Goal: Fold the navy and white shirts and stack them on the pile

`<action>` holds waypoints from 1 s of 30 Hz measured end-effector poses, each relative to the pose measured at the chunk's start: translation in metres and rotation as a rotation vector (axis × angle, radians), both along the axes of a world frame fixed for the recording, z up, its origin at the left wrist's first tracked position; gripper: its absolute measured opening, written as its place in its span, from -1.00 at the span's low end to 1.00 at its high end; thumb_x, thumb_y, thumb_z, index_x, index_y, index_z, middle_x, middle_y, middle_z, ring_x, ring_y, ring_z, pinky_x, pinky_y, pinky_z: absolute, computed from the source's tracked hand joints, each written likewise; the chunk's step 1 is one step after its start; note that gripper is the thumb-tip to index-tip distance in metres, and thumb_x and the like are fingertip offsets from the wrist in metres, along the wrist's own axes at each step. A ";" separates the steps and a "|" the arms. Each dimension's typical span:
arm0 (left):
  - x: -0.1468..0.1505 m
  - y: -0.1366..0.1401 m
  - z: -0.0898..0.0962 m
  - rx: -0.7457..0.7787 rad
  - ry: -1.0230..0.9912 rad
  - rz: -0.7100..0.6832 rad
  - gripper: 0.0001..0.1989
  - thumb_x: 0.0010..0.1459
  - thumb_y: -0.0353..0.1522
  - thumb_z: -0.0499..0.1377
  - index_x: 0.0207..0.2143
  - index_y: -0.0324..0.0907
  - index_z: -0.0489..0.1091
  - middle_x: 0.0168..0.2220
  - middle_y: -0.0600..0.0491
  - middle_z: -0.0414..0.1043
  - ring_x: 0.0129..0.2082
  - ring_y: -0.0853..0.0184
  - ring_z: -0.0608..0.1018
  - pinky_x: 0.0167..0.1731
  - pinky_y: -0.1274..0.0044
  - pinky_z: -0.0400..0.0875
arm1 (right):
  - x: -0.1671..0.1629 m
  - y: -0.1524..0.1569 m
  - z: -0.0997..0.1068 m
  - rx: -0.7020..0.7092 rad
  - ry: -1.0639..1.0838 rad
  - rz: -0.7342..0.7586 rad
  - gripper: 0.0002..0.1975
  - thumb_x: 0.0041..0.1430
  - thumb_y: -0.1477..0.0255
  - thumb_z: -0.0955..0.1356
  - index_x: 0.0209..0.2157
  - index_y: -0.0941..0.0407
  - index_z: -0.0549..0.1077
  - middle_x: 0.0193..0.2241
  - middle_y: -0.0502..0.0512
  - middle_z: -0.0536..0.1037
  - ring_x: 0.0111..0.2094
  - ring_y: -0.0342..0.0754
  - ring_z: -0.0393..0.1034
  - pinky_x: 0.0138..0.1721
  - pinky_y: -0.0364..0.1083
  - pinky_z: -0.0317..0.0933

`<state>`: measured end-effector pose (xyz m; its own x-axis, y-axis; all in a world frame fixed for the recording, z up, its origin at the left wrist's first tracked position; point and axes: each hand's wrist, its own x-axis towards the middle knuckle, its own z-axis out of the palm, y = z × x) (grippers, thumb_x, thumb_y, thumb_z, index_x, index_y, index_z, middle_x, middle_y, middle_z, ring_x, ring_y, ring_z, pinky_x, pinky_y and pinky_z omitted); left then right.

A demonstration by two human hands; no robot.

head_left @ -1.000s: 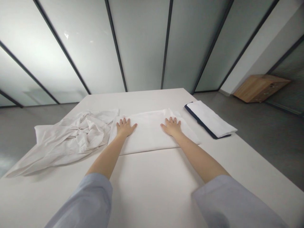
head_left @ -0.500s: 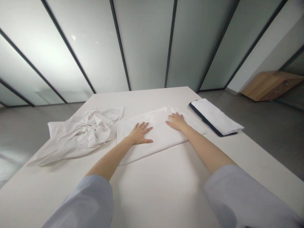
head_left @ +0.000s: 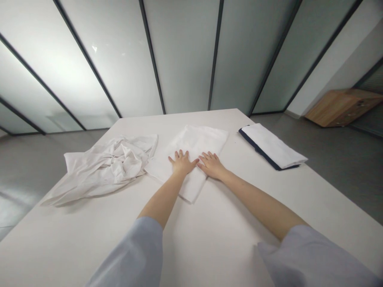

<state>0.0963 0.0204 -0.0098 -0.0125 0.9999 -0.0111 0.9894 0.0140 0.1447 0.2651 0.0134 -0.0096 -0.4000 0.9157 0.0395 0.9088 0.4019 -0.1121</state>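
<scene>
A folded white cloth (head_left: pixel 197 137) lies flat on the table, turned at an angle with one corner toward me. My left hand (head_left: pixel 182 162) rests palm down near its middle, fingers spread. Close beside it, my right hand (head_left: pixel 212 165) presses on the cloth's right-hand edge, fingers also apart. The two thumbs nearly meet. Neither hand grips the fabric. To the left, a crumpled white cloth (head_left: pixel 110 167) sits in a loose heap whose right side reaches the folded cloth.
On the right edge of the white table (head_left: pixel 209 247), a folded white cloth (head_left: pixel 273 145) lies on a dark navy folded one (head_left: pixel 260 153). Frosted glass panels (head_left: pixel 185 56) stand behind the table. A wooden cabinet (head_left: pixel 344 105) is at the far right.
The folded cloth has turned on the table and now covers less width. My hands have come together over it, the left moving right and the right moving left and nearer.
</scene>
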 end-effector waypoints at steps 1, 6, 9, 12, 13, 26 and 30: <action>0.002 0.000 0.000 -0.009 -0.001 0.008 -0.17 0.16 0.16 -0.20 0.34 -0.10 0.02 0.38 -0.17 -0.13 0.36 -0.12 -0.09 0.19 -0.11 -0.15 | 0.001 -0.001 -0.003 -0.029 -0.008 0.007 -0.38 0.34 0.11 0.05 0.30 0.10 0.15 0.35 0.17 0.03 0.36 0.18 -0.18 0.30 0.18 -0.27; -0.004 -0.017 -0.001 -0.068 0.048 -0.099 -0.14 0.17 0.15 -0.25 0.36 -0.16 -0.08 0.39 -0.20 -0.21 0.36 -0.15 -0.12 0.19 -0.07 -0.15 | 0.014 0.009 -0.009 -0.092 -0.014 0.016 -0.32 0.33 0.03 0.05 0.34 0.08 0.06 0.38 0.14 -0.09 0.37 0.15 -0.28 0.32 0.14 -0.32; -0.009 -0.046 0.005 -0.055 0.103 -0.211 -0.12 0.16 0.17 -0.22 0.35 -0.19 -0.03 0.38 -0.23 -0.15 0.34 -0.18 -0.04 0.19 -0.01 -0.08 | 0.019 0.018 -0.008 -0.091 0.023 0.003 -0.35 0.34 0.06 0.06 0.33 0.08 0.10 0.37 0.13 -0.06 0.37 0.11 -0.26 0.32 0.12 -0.30; -0.015 -0.071 0.018 -0.061 0.131 -0.344 -0.14 0.13 0.17 -0.09 0.31 -0.17 0.09 0.34 -0.21 0.01 0.29 -0.14 0.12 0.19 0.12 0.02 | 0.025 0.022 -0.009 -0.074 0.104 0.022 -0.44 0.35 0.14 0.10 0.26 0.07 0.23 0.34 0.13 0.06 0.36 0.07 -0.17 0.31 0.13 -0.24; -0.018 -0.075 0.023 -0.082 0.121 -0.404 -0.17 0.12 0.15 -0.04 0.29 -0.16 0.13 0.32 -0.19 0.07 0.27 -0.11 0.18 0.19 0.17 0.06 | 0.026 0.023 -0.010 -0.067 0.135 0.030 -0.47 0.34 0.17 0.13 0.24 0.07 0.27 0.32 0.14 0.12 0.35 0.07 -0.12 0.30 0.14 -0.21; -0.108 0.014 0.012 0.157 -0.148 0.140 -0.51 0.21 -0.06 -0.01 -0.15 -0.26 0.48 -0.17 -0.18 0.50 -0.13 0.09 0.53 -0.15 0.40 0.35 | 0.042 0.029 -0.010 0.209 0.277 -0.417 -0.66 0.19 0.35 0.25 -0.07 0.13 0.51 -0.09 0.26 0.49 -0.05 0.15 0.33 -0.04 0.05 0.15; -0.101 0.008 0.008 0.137 -0.072 0.035 -0.52 0.21 -0.06 0.00 -0.16 -0.26 0.47 -0.13 -0.22 0.46 -0.08 0.05 0.50 -0.12 0.37 0.33 | 0.045 0.023 -0.006 0.137 0.230 -0.511 -0.64 0.18 0.27 0.26 -0.12 0.15 0.53 -0.11 0.32 0.47 -0.04 0.23 0.29 -0.04 0.12 0.13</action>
<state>-0.0049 0.0285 -0.0021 -0.0510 0.9910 0.1236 0.9757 0.0231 0.2180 0.3103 0.0367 -0.0160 0.1247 0.9707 0.2053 0.9499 -0.0570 -0.3073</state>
